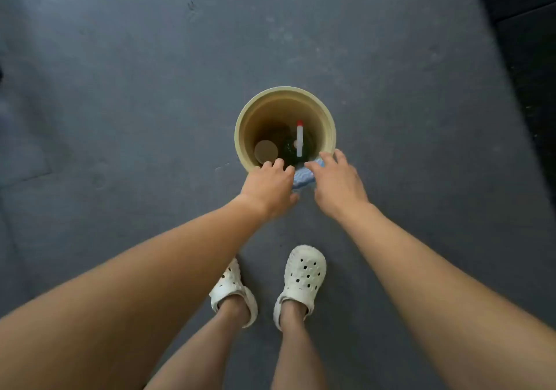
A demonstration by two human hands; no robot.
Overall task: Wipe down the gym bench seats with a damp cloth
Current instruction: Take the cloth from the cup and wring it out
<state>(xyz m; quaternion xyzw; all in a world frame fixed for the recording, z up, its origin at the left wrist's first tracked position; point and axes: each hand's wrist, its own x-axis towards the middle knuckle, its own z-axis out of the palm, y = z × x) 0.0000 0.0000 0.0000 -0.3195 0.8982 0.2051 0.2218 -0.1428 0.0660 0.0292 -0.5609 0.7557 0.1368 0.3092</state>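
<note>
- Draped over the near rim of the bucket (270,97), between both hands: blue cloth (304,179).
- Left hand (267,185) at that rim, fingers bent against the cloth's edge; gripping or not, cannot tell.
- Right hand (337,185) opposite, fingers spread loose, thumb on the cloth.
- Inside the bucket: red-capped white tube (299,139), tan disc (266,151).
- Nearer than the bucket: white clogs (304,272).

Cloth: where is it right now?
In the head view, the blue cloth hangs over the near rim of the bucket, centre frame, between the left hand and right hand.

Cloth (302,179) on bucket (241,130) rim, between left hand (268,188), right hand (337,189).
</note>
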